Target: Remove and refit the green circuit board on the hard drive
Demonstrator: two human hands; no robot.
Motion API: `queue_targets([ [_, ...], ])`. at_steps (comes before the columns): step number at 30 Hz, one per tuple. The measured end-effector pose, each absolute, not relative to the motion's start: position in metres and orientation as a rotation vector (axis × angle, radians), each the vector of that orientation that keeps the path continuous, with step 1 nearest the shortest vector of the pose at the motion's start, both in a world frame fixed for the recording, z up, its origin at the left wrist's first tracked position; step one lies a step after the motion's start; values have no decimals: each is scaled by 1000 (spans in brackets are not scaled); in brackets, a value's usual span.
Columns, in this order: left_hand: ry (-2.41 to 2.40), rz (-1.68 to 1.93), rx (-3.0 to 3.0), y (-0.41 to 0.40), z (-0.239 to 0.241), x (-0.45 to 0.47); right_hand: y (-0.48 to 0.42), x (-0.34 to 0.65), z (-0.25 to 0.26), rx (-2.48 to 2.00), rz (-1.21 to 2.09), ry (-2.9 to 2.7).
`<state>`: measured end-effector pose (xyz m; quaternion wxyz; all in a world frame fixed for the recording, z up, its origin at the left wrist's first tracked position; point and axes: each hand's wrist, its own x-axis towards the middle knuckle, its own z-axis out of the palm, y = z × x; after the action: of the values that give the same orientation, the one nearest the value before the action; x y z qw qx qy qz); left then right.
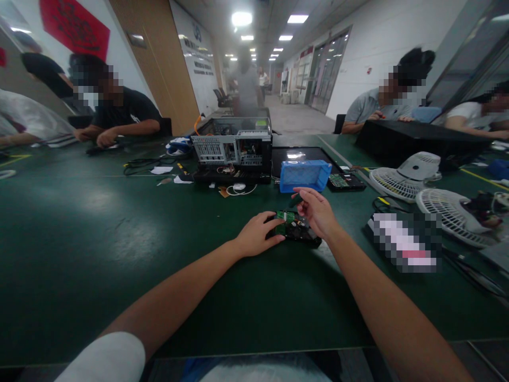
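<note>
A hard drive (300,229) with a green circuit board lies on the table in front of me. My left hand (258,233) grips its left end, with fingers over the far edge and the thumb along the near edge. Above the drive's far right part, my right hand (316,212) is closed in a pinch around what looks like a screwdriver (295,200). Only its dark handle shows, pointing left; the rest is hidden by the fingers. Whether the tool touches the drive, I cannot tell.
Beyond my hands stand a blue plastic bin (304,176) and an opened computer case (233,148). Another circuit-board device (347,182) sits right of the bin. White fans (407,175) and cables lie to the right. Co-workers sit across the green table (119,265).
</note>
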<state>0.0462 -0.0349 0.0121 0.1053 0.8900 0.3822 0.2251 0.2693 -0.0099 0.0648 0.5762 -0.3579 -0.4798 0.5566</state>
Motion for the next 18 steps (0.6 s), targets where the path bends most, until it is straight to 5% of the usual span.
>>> queue_targets([
  [13, 1097, 749, 2725, -39, 18, 48, -10, 270, 65, -815, 1315, -1147],
  [18, 780, 1123, 2707, -66, 80, 54, -10, 271, 65, -811, 1331, -1145],
])
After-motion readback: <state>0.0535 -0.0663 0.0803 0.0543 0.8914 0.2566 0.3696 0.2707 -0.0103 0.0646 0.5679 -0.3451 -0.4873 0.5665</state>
